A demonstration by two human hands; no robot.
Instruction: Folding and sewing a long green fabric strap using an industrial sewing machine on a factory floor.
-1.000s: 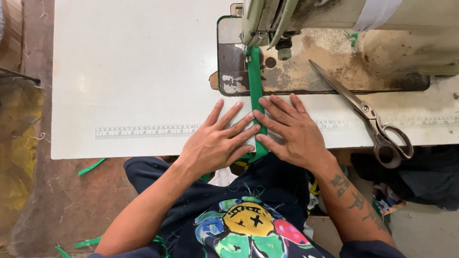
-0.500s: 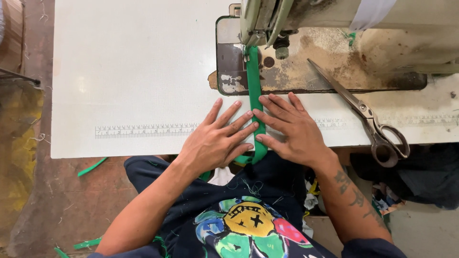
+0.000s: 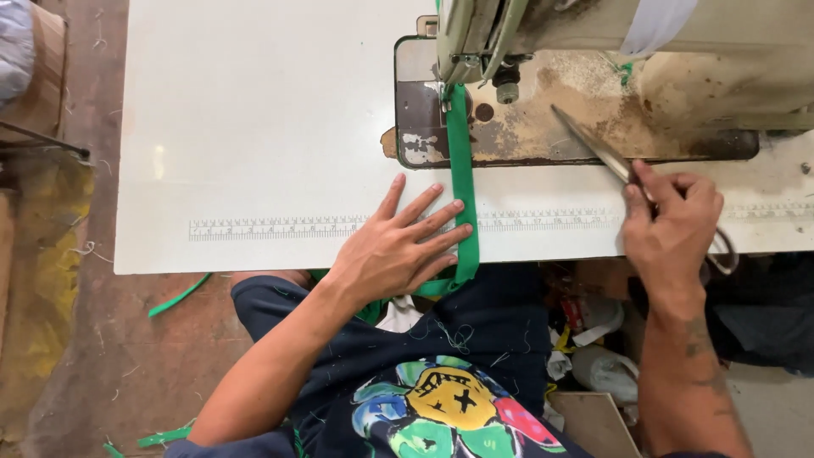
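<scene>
A narrow green fabric strip [image 3: 460,161] runs from under the sewing machine's [image 3: 543,34] presser foot down to the near table edge and hangs off it. My left hand [image 3: 398,250] lies flat on the white table [image 3: 254,110], fingers spread, fingertips pressing the strip near the edge. My right hand [image 3: 674,229] is off to the right, closed around the handles of a pair of metal scissors [image 3: 598,148] whose blades point up-left over the machine's worn base plate.
A printed ruler [image 3: 280,227] runs along the table's front. Green strip offcuts [image 3: 178,297] lie on the brown floor at left. Bags and clutter [image 3: 593,339] sit under the table at right. A cardboard box [image 3: 38,72] stands at far left.
My right hand left the green strip, moved right and took hold of the scissors. My left hand stays on the strip.
</scene>
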